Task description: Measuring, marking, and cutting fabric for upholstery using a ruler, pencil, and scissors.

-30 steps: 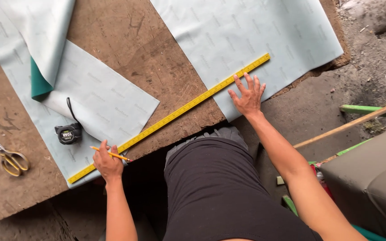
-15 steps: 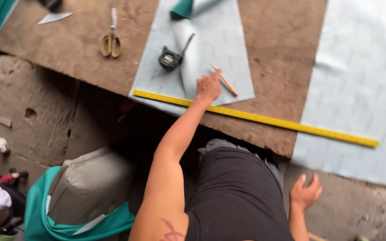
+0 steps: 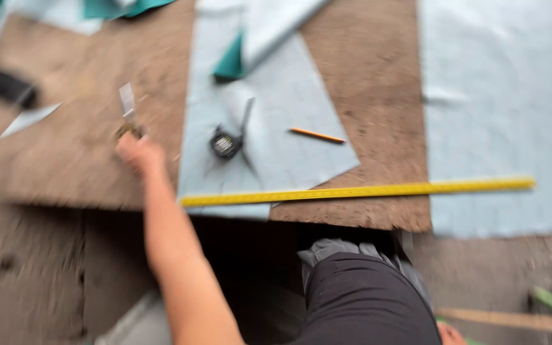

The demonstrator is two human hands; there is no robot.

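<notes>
- Left hand (image 3: pixel 137 152): now stretched out to the far left of the brown board surface (image 3: pixel 84 160), where half a second ago it pressed on the sheet beside the pencil; fingers closed on the handles of metal scissors (image 3: pixel 127 110), blades pointing away. Blur hides the exact grip.
- Orange pencil (image 3: pixel 317 135): released, lying to the hand's right on the pale grey fabric sheet (image 3: pixel 276 147).
- Black tape measure (image 3: pixel 226 143): between hand and pencil.
- Long yellow ruler (image 3: pixel 359 190): right of the hand, nearer the body.
- Right hand (image 3: pixel 450 333): barely in view at the bottom edge; its state cannot be told.
- No packages, labels or signs visible.
</notes>
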